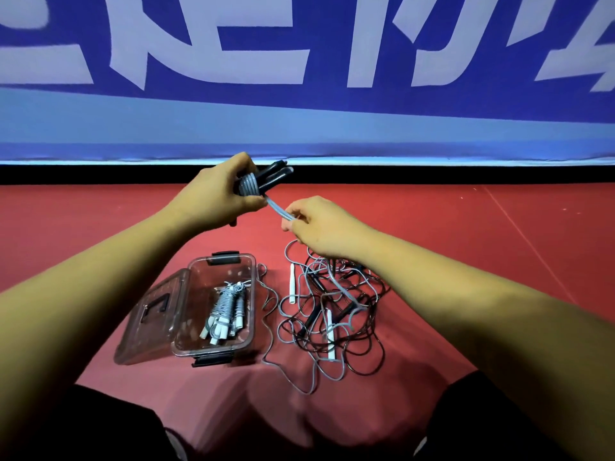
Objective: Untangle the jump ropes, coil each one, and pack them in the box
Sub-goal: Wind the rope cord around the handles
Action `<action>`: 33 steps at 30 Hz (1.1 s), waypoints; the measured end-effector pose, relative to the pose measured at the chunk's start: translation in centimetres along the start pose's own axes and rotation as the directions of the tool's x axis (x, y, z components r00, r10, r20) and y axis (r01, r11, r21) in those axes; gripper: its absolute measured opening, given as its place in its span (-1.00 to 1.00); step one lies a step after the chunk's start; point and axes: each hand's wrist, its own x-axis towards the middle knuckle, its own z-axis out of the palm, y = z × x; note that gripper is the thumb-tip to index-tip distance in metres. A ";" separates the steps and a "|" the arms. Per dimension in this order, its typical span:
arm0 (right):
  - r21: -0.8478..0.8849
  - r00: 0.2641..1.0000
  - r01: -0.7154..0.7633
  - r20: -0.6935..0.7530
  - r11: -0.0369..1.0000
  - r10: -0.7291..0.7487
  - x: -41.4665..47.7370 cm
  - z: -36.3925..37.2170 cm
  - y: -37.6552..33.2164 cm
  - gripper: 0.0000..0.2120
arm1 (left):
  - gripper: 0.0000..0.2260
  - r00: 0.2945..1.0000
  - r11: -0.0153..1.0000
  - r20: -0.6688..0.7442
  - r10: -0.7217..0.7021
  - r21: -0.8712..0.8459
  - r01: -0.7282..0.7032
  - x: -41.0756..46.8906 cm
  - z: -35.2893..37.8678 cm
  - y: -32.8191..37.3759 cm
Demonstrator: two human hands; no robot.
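The tangled pile (332,314) of grey and black jump ropes lies on the floor, just right of the box (254,294). Above it, the left hand (213,197) has its fingers closed round a pair of black handles (276,174), with grey rope (248,188) wound about them in tight turns. Just beside it, the right hand (319,227) pinches the free strand (279,211) between thumb and fingertips.

The main risk is in the pile. The strand appears to drop from the right hand into the tangle, so if this rope is not fully free, pulling in another turn could tighten a knot or drag the whole heap. A lesser risk is that the turns slide off the handle ends if the left grip eases. Least, an untucked tail could let the coil spring loose once it is packed.

Around all this, a blue banner (299,61) with white lettering fills the back, above a red floor (482,227). The clear box stands open, its lid (149,314) leaning out to the left. Coiled ropes (226,307) with white handles already lie inside. A loose grey cord (269,327) snakes along the box's right wall and may catch when the box is moved or the coil lowered in. A white handle (292,282) lies at the pile's left edge.
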 end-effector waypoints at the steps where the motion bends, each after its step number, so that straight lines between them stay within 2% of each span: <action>1: -0.018 1.000 0.002 0.013 1.000 -0.002 -0.1 0.2 -0.1 -0.82 | -0.69 1.000 0.998 0.006 0.008 0.057 -0.008 0.1 0.1 -0.3; 5: -0.031 0.998 0.045 0.044 0.999 -0.044 -0.4 -0.2 -0.5 -0.80 | -0.66 0.995 0.951 0.098 0.002 0.309 -0.032 -0.1 0.9 -1.0; 7: -0.011 0.997 0.075 0.029 0.997 -0.075 -0.7 -0.9 -0.5 -0.80 | -0.70 0.987 0.914 0.161 0.030 0.396 -0.093 -0.4 1.3 -0.7; 10: 0.042 0.995 0.097 -0.027 0.994 -0.096 -0.6 -2.3 -0.3 -0.86 | -0.77 0.948 0.883 0.308 0.073 0.422 -0.205 -0.7 1.6 0.1; 13: 0.097 0.993 0.113 -0.050 0.989 -0.108 -0.5 -3.4 0.0 -0.93 | -0.60 0.910 0.856 0.412 0.052 0.451 -0.254 -1.1 1.7 1.4; 15: 0.172 0.994 0.100 -0.059 0.980 -0.091 -0.4 -3.7 0.5 -0.92 | -0.59 0.892 0.861 0.450 0.049 0.433 -0.266 -1.3 2.0 2.1; 19: 0.310 0.998 0.067 -0.017 0.948 -0.065 -0.1 -3.6 1.6 -0.87 | -0.67 0.823 0.928 0.551 0.137 0.220 -0.302 -1.6 1.6 2.4; 22: 0.360 0.999 0.041 0.018 0.932 -0.051 0.1 -3.4 2.3 -0.90 | -0.74 0.812 0.986 0.559 0.167 -0.112 -0.126 -2.2 0.9 2.3; 24: 0.420 0.999 0.007 0.036 0.908 -0.024 0.2 -3.2 2.8 -0.94 | -0.81 0.835 0.940 0.518 0.182 -0.340 0.006 -2.5 0.5 2.4; 26: 0.500 0.999 -0.008 0.049 0.866 -0.019 0.3 -2.8 3.2 -0.88 | -0.89 0.892 0.881 0.421 0.162 -0.468 0.061 -2.4 0.2 2.5; 28: 0.520 0.998 0.001 0.053 0.854 -0.033 0.3 -2.4 3.3 -0.82 | -0.86 0.945 0.826 0.310 0.100 -0.555 0.094 -2.2 0.2 2.8; 30: 0.515 0.998 -0.008 0.061 0.857 -0.028 0.3 -2.1 3.2 -0.80 | -0.75 0.970 0.766 0.237 0.048 -0.632 0.117 -1.9 0.2 2.8; 33: 0.488 0.997 -0.034 0.072 0.872 -0.001 0.4 -1.6 2.9 -0.73 | -0.77 0.974 0.724 0.228 0.003 -0.672 0.156 -1.7 -0.1 2.7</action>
